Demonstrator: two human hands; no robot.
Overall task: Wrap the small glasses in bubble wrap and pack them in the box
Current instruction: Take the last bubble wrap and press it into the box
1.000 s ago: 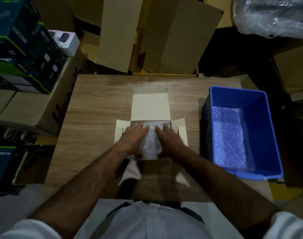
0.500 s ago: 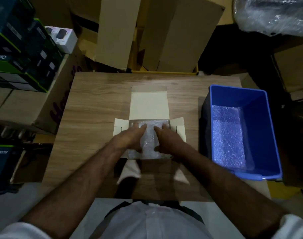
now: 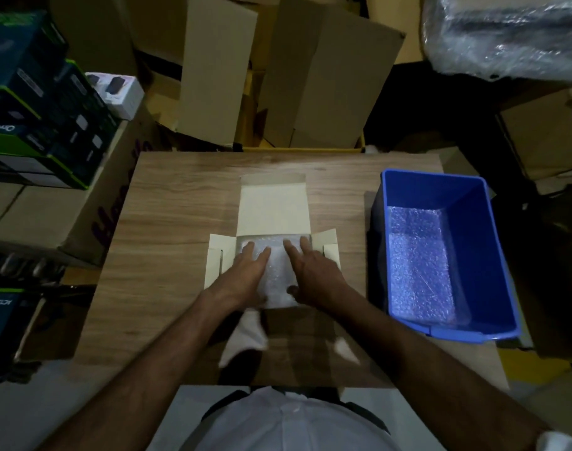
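**Both hands flat on the bubble wrap inside the open box**

A small cream cardboard box [image 3: 273, 219] sits open in the middle of the wooden surface [image 3: 180, 203], its lid flap laid back away from the person and its side flaps spread out left and right. Inside it lies a bundle of bubble wrap [image 3: 276, 275] that fills the opening (whatever glasses it holds are hidden under the plastic). The left hand [image 3: 245, 271] rests on the left half of the bundle with its fingers straight and slightly spread, their tips reaching toward the far wall of the box. The right hand [image 3: 310, 271] lies the same way on the right half, fingers extended, thumb near the front edge. The two hands are close together but apart, with a strip of wrap showing between them.

To the right on the surface stands a blue plastic bin [image 3: 492, 255] with a sheet of bubble wrap lying on its floor. Cardboard cartons [image 3: 326, 76] stand behind the surface, and stacked retail boxes [image 3: 34, 109] lie off to the left
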